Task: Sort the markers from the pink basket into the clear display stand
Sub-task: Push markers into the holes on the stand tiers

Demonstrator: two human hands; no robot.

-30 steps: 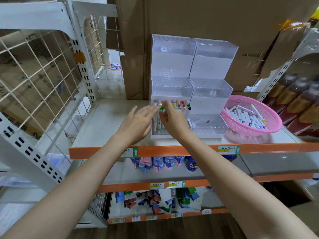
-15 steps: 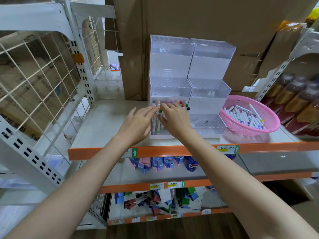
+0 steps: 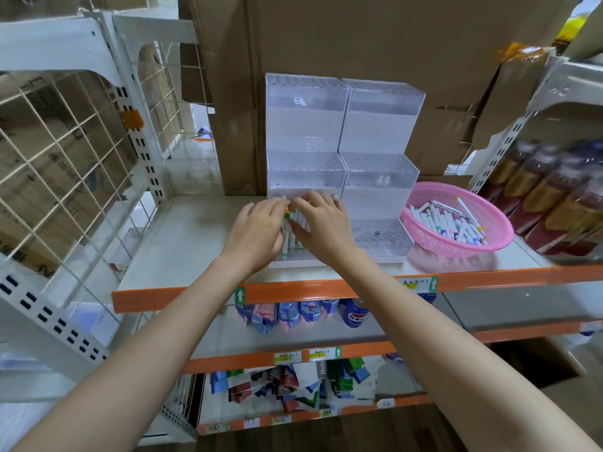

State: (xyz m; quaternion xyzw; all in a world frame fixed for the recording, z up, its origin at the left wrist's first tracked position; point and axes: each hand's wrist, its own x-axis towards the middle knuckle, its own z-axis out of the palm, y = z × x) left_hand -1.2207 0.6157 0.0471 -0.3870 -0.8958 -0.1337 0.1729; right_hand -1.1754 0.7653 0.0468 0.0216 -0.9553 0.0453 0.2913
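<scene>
Marker (image 3: 289, 230) is pinched upright by right hand (image 3: 321, 225) over clear display stand (image 3: 306, 125) front-left tier — left hand (image 3: 257, 233) loose, steadying alongside; pink basket (image 3: 489, 238) well to the rt.

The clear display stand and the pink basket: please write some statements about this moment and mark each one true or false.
1. The pink basket stands to the right of the clear display stand. True.
2. The pink basket is empty. False: many markers lie in it.
3. Both hands are at the lowest left tier of the stand. True: the left hand and right hand meet there around upright markers.
4. The top tiers of the stand are full of markers. False: they look empty.
5. The stand sits on the floor. False: it sits on a shelf with an orange front edge.
</scene>
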